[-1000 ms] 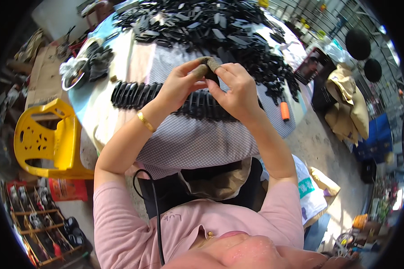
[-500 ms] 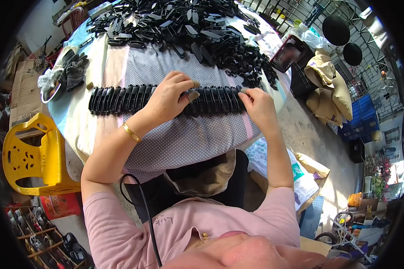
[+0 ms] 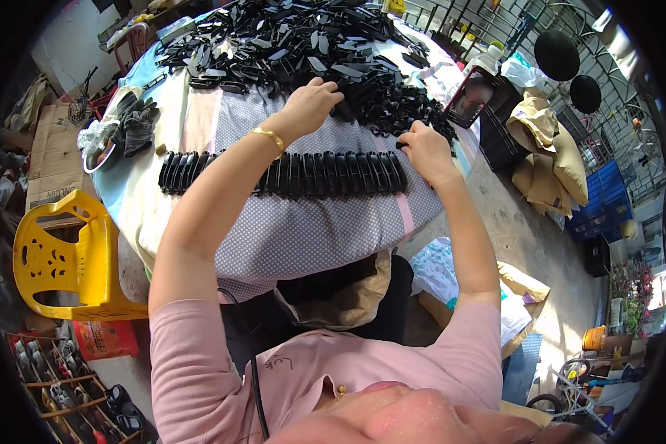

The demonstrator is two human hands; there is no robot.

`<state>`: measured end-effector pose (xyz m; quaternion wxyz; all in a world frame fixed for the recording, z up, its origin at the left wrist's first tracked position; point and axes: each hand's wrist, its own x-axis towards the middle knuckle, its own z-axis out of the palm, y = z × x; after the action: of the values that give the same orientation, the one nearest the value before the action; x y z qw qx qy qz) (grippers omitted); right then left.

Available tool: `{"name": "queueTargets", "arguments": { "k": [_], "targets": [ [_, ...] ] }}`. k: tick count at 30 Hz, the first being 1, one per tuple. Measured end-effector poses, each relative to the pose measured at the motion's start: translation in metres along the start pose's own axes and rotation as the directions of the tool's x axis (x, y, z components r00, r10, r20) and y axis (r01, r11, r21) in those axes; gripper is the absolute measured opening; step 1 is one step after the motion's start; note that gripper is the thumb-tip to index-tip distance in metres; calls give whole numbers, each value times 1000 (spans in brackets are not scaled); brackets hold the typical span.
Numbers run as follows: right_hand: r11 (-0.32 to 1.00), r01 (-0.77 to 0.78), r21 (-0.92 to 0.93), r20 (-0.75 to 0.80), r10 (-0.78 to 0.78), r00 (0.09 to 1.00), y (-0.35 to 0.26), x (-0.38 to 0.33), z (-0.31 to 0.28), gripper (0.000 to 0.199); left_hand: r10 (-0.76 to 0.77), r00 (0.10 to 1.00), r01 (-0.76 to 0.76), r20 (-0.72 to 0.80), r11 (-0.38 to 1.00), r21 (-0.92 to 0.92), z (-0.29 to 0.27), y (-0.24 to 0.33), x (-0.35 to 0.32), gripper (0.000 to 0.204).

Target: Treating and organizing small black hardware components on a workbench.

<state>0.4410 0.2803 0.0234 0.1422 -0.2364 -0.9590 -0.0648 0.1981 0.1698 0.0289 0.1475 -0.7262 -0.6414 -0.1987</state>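
A long row of black plastic clip-like pieces [image 3: 333, 175] stands packed side by side across the near part of the table. Beyond it, my left hand [image 3: 312, 107] is at the front edge of a big heap of loose black plastic pieces [image 3: 274, 44]. Its fingers are bent together; what lies under the fingertips is hidden. Further right, my right hand [image 3: 426, 152] has its fingers pinched, with a small dark piece at the tips. A pile of smaller black parts [image 3: 414, 111] lies just past that hand. My left forearm covers part of the row.
Dark gloves [image 3: 135, 126] lie at the table's left, beside a small stopper-like bit [image 3: 160, 149]. A phone [image 3: 470, 98] stands at the right edge. A yellow chair [image 3: 89, 259] is left of the table; sacks [image 3: 551, 155] and a blue crate [image 3: 603, 200] stand right.
Both hands have left the row and moved away from me, the left to the heap's edge and the right toward the smaller parts. The view has shifted slightly.
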Motion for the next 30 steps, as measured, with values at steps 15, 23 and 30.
{"name": "queueTargets", "arguments": {
  "k": [15,23,30],
  "targets": [
    [499,-28,866,-138,294,946,-11,-5,4,19,-159,986,160,-44,987,27,7,-19,-3,39],
    [307,111,945,-207,298,932,-69,-9,-35,14,-315,881,303,352,-192,-933,-43,51,-39,31],
    [543,258,799,-473,303,828,-102,-3,-48,15,-238,891,248,386,-458,-854,-49,65,-54,26]
  ]
}}
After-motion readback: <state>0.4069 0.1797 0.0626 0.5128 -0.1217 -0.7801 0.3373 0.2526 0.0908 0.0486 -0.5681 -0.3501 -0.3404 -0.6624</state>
